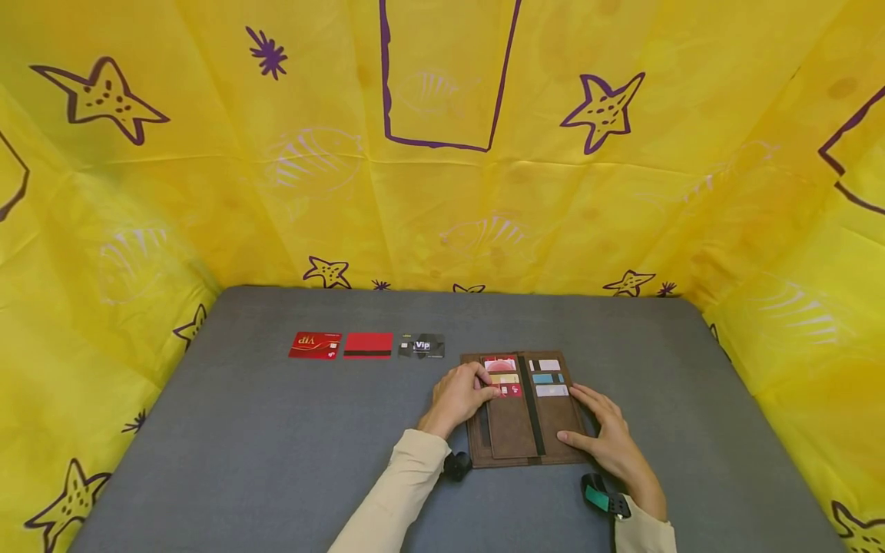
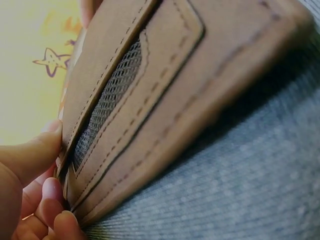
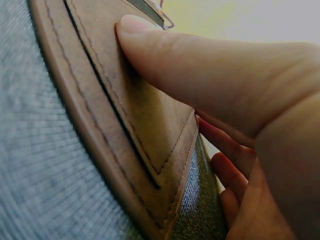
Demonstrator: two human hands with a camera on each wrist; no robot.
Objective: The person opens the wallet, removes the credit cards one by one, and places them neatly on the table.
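Observation:
A brown leather wallet [image 1: 508,430] lies spread open on the table, cards tucked in slots on both sides of a dark centre strip. My left hand [image 1: 458,395] pinches the wallet's left inner panel beside a red card [image 1: 510,390]; above that card sit a yellowish card [image 1: 507,379] and a red-and-pink card [image 1: 499,365]. Across the strip are a white card [image 1: 548,365], a blue card [image 1: 548,378] and a pale grey card [image 1: 551,391]. My right hand [image 1: 611,438] holds the right side, its thumb [image 3: 165,55] on the leather and its fingers along the edge.
Left of the wallet, farther back, lie a red VIP card [image 1: 315,346], a red card with a black stripe [image 1: 368,346] and a black VIP card [image 1: 422,346] in a row. A yellow patterned cloth [image 1: 442,215] encloses the grey table [image 1: 290,445] at the back and sides.

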